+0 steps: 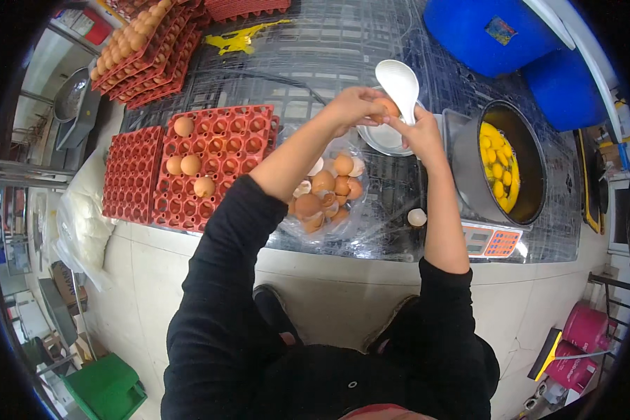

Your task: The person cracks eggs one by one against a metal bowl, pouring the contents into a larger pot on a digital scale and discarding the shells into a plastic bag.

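Observation:
Above a metal bowl [386, 140], my left hand [354, 109] holds a brown egg [387, 107]. My right hand [423, 134] grips the handle of a white plastic spoon [397, 81], bowl end upward, and its thumb is close to the egg; whether the shell is cracked is hidden. Left of the bowl, a clear plastic bag [365, 202] holds brown eggshells [323, 181]. A large dark metal pot [464, 168] with raw yolks [497, 168] stands to the right on a digital scale [475, 239]. Several whole eggs [190, 165] sit in a red egg tray [226, 152].
Beside that tray lies another red tray [131, 173]. Stacked trays of eggs [147, 58] stand at the far left, near spilled yellow egg [239, 39]. Blue containers [475, 37] stand at the back right. A loose eggshell [417, 217] lies near the table's [388, 244] front edge.

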A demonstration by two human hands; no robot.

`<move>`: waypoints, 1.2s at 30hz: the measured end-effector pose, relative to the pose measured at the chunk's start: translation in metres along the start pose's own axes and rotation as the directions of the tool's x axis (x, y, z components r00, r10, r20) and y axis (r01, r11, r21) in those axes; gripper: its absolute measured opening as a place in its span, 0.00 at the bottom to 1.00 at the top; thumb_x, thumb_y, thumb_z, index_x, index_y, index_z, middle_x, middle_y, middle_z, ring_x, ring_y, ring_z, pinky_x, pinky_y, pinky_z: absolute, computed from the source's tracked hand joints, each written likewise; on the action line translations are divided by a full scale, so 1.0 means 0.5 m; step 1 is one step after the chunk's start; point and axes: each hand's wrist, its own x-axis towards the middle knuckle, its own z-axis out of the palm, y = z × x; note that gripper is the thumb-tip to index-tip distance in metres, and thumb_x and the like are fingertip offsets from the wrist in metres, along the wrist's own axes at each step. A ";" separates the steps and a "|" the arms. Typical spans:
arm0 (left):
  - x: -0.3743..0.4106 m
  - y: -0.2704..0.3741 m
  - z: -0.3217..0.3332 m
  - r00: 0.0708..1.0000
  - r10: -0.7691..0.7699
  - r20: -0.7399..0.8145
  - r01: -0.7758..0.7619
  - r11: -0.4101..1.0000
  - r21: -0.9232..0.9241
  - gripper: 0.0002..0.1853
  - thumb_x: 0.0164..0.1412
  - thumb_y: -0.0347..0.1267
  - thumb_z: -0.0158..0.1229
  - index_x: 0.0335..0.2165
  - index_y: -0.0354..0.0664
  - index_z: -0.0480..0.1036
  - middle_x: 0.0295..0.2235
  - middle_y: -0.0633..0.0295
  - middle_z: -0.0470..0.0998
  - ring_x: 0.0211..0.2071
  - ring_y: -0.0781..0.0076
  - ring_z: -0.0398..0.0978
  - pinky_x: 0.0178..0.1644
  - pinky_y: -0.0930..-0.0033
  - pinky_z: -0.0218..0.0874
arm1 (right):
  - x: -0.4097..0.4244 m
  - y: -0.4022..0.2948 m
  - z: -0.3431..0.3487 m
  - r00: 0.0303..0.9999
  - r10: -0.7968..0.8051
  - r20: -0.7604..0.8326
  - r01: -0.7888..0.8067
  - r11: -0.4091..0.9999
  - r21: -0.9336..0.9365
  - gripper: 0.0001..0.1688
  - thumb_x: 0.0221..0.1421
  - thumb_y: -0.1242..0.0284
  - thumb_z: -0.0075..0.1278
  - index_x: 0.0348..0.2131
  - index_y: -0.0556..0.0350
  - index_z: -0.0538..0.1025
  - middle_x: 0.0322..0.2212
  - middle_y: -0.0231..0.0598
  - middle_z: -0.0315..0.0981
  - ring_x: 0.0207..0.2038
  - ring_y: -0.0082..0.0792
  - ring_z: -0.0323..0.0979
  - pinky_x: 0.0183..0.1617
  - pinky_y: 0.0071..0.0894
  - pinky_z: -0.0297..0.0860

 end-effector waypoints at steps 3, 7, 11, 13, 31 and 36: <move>0.057 -0.033 0.001 0.999 0.033 -0.033 -0.028 0.992 0.124 0.17 0.44 0.25 0.60 0.37 0.33 0.72 0.33 0.58 0.76 0.32 0.74 0.73 0.39 0.73 0.66 | 0.013 0.037 -0.015 0.998 0.040 -0.043 -0.043 0.997 -0.072 0.19 0.43 0.68 0.60 0.34 0.62 0.75 0.14 0.31 0.68 0.11 0.17 0.62 0.14 0.19 0.58; 0.091 -0.055 -0.012 0.985 0.153 -0.073 -0.103 0.883 0.458 0.19 0.42 0.26 0.60 0.37 0.33 0.73 0.32 0.57 0.76 0.32 0.71 0.74 0.38 0.71 0.66 | 0.011 0.065 -0.024 0.992 0.113 -0.049 -0.114 0.993 -0.014 0.16 0.43 0.69 0.59 0.32 0.63 0.75 0.15 0.33 0.69 0.12 0.19 0.63 0.14 0.21 0.59; 0.084 -0.032 0.008 0.921 0.390 -0.013 -0.212 0.528 0.823 0.20 0.42 0.28 0.59 0.39 0.37 0.73 0.33 0.54 0.77 0.33 0.63 0.75 0.39 0.68 0.65 | -0.008 0.073 -0.038 0.962 -0.123 -0.245 0.064 0.970 -0.235 0.15 0.43 0.69 0.59 0.30 0.63 0.75 0.15 0.36 0.70 0.12 0.23 0.64 0.14 0.22 0.60; 0.076 -0.001 0.010 0.850 0.524 0.050 -0.326 0.449 0.832 0.20 0.35 0.27 0.59 0.35 0.42 0.75 0.33 0.51 0.75 0.35 0.52 0.73 0.41 0.61 0.64 | -0.008 0.074 -0.034 0.905 -0.272 -0.327 0.139 0.915 -0.378 0.16 0.43 0.68 0.59 0.28 0.63 0.74 0.16 0.36 0.70 0.12 0.24 0.65 0.14 0.24 0.60; -0.329 -0.040 -0.076 0.956 0.292 -0.041 -0.115 0.499 0.859 0.23 0.40 0.30 0.61 0.40 0.36 0.72 0.33 0.47 0.74 0.35 0.53 0.73 0.38 0.63 0.65 | -0.313 0.008 0.061 0.959 0.147 -0.243 -0.276 0.689 -0.670 0.23 0.41 0.73 0.58 0.39 0.63 0.70 0.31 0.51 0.70 0.37 0.51 0.70 0.38 0.44 0.67; -0.347 0.012 -0.140 0.927 0.327 -0.183 -0.022 0.536 0.844 0.21 0.44 0.30 0.61 0.41 0.36 0.71 0.35 0.50 0.75 0.35 0.59 0.75 0.38 0.66 0.66 | -0.368 0.117 0.052 0.956 0.208 -0.206 -0.289 0.554 -0.781 0.21 0.44 0.75 0.54 0.40 0.60 0.68 0.33 0.49 0.70 0.34 0.50 0.71 0.37 0.44 0.68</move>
